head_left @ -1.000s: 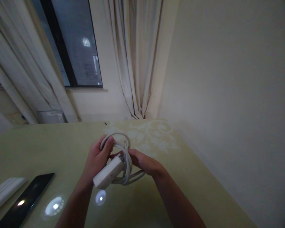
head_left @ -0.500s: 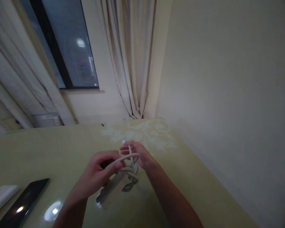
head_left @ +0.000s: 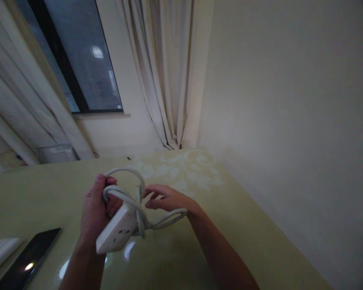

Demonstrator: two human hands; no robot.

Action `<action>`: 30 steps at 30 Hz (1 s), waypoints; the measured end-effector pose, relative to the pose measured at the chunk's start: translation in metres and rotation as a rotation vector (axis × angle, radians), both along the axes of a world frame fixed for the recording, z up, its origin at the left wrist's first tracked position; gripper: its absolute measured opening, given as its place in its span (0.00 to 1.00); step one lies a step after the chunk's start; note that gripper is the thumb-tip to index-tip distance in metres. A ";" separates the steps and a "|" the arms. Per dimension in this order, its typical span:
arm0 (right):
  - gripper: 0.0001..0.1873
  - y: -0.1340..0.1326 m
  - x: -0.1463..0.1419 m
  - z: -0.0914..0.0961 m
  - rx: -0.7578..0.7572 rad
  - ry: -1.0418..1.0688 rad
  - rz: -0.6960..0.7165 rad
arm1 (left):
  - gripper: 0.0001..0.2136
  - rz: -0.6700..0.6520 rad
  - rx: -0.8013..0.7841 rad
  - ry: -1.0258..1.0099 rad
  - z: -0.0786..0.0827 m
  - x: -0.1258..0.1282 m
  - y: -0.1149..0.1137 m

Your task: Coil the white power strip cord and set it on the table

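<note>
A white power strip (head_left: 116, 233) with socket holes facing me is tilted above the table, its pale cord (head_left: 130, 197) looped and wound around its far end. My left hand (head_left: 98, 205) is closed around the cord loops at the strip's left side, thumb pointing up. Just right of the loops is my right hand (head_left: 166, 198), its fingers apart and slightly bent, with nothing visible between them. Its fingertips are very close to the cord; whether they touch I cannot tell. The plug does not show clearly.
The glossy green table (head_left: 175, 257) has a pale floral pattern at its far corner. A black phone-like slab (head_left: 28, 257) and a white object (head_left: 1, 251) lie at the lower left. A small dark piece (head_left: 128, 158) lies near the back edge. A wall (head_left: 284, 121) borders the right side.
My left hand has moved left and turned upward with the cord. The power strip has come up and rotated, showing its sockets. My right hand has come away from the plug and opened.
</note>
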State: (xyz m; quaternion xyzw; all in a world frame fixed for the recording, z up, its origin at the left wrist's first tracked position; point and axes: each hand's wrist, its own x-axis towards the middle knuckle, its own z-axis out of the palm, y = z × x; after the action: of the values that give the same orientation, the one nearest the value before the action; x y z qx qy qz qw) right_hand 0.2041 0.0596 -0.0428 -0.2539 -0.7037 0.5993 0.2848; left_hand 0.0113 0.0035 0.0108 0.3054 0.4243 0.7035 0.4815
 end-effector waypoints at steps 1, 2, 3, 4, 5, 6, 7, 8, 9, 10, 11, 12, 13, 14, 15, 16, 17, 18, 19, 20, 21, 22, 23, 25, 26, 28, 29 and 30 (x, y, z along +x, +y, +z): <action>0.19 -0.001 -0.003 -0.002 0.046 -0.016 0.012 | 0.21 -0.028 -0.009 -0.051 0.001 -0.001 0.000; 0.18 -0.001 -0.006 -0.005 0.077 -0.030 0.015 | 0.21 -0.059 -0.017 -0.102 0.002 -0.003 0.000; 0.15 -0.001 -0.009 -0.008 0.099 -0.043 0.012 | 0.21 -0.084 -0.022 -0.139 0.003 -0.005 0.000; 0.10 0.000 -0.011 -0.011 0.122 -0.052 -0.002 | 0.21 -0.101 -0.025 -0.151 0.003 -0.008 0.000; 0.08 0.002 -0.011 -0.013 0.151 -0.056 -0.042 | 0.21 -0.115 -0.029 -0.143 0.003 -0.012 0.001; 0.08 0.004 -0.011 -0.014 0.175 -0.048 -0.108 | 0.21 -0.126 -0.037 -0.120 0.003 -0.017 0.002; 0.10 0.006 -0.009 -0.013 0.185 -0.025 -0.196 | 0.21 -0.132 -0.054 -0.085 0.002 -0.023 0.003; 0.10 0.009 -0.006 -0.012 0.173 0.017 -0.292 | 0.20 -0.124 -0.080 -0.038 0.000 -0.031 0.005; 0.12 0.011 -0.003 -0.010 0.136 0.079 -0.384 | 0.20 -0.103 -0.116 0.016 -0.002 -0.038 0.007; 0.13 0.012 0.001 -0.008 0.080 0.152 -0.459 | 0.20 -0.073 -0.150 0.068 -0.004 -0.046 0.010; 0.15 0.013 0.003 -0.005 0.021 0.221 -0.510 | 0.19 -0.039 -0.176 0.109 -0.006 -0.053 0.012; 0.17 0.013 0.005 -0.004 -0.029 0.273 -0.538 | 0.18 -0.020 -0.192 0.136 -0.009 -0.057 0.014; 0.18 0.013 0.004 -0.004 -0.068 0.301 -0.546 | 0.18 -0.022 -0.197 0.146 -0.011 -0.060 0.016; 0.20 0.011 0.002 -0.005 -0.094 0.308 -0.533 | 0.18 -0.040 -0.192 0.142 -0.012 -0.060 0.018; 0.21 0.009 -0.002 -0.007 -0.108 0.298 -0.508 | 0.19 -0.066 -0.181 0.131 -0.013 -0.058 0.019; 0.22 0.006 -0.007 -0.009 -0.114 0.283 -0.480 | 0.20 -0.083 -0.169 0.124 -0.012 -0.054 0.020; 0.24 0.004 -0.013 -0.012 -0.125 0.279 -0.459 | 0.21 -0.087 -0.164 0.126 -0.011 -0.049 0.020; 0.26 0.002 -0.019 -0.014 -0.151 0.290 -0.441 | 0.21 -0.075 -0.166 0.137 -0.009 -0.044 0.020; 0.28 0.000 -0.024 -0.015 -0.191 0.317 -0.426 | 0.20 -0.053 -0.175 0.151 -0.007 -0.039 0.019; 0.30 -0.001 -0.028 -0.015 -0.241 0.355 -0.414 | 0.20 -0.030 -0.192 0.168 -0.004 -0.034 0.019; 0.32 -0.002 -0.030 -0.014 -0.294 0.405 -0.408 | 0.19 -0.011 -0.214 0.182 -0.001 -0.030 0.017; 0.33 -0.002 -0.032 -0.012 -0.341 0.461 -0.407 | 0.19 0.001 -0.233 0.189 0.002 -0.027 0.016; 0.34 -0.002 -0.033 -0.009 -0.380 0.516 -0.407 | 0.19 0.007 -0.245 0.190 0.004 -0.024 0.015; 0.33 -0.004 -0.033 -0.003 -0.444 0.610 -0.404 | 0.19 0.005 -0.246 0.172 0.006 -0.020 0.012; 0.32 -0.006 -0.032 0.000 -0.480 0.637 -0.386 | 0.20 0.003 -0.234 0.157 0.006 -0.017 0.012; 0.29 -0.011 -0.031 0.005 -0.546 0.626 -0.326 | 0.21 0.013 -0.197 0.129 0.003 -0.014 0.012; 0.28 -0.015 -0.030 0.007 -0.554 0.591 -0.303 | 0.21 0.029 -0.169 0.120 0.002 -0.013 0.013; 0.27 -0.019 -0.028 0.009 -0.538 0.541 -0.291 | 0.22 0.054 -0.136 0.114 0.000 -0.014 0.014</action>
State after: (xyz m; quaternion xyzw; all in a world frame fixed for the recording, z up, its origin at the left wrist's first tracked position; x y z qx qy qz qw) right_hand 0.1766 0.0402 -0.0341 -0.2496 -0.3782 0.7606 0.4649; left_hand -0.0022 0.0173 0.0108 0.3000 0.5060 0.6673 0.4568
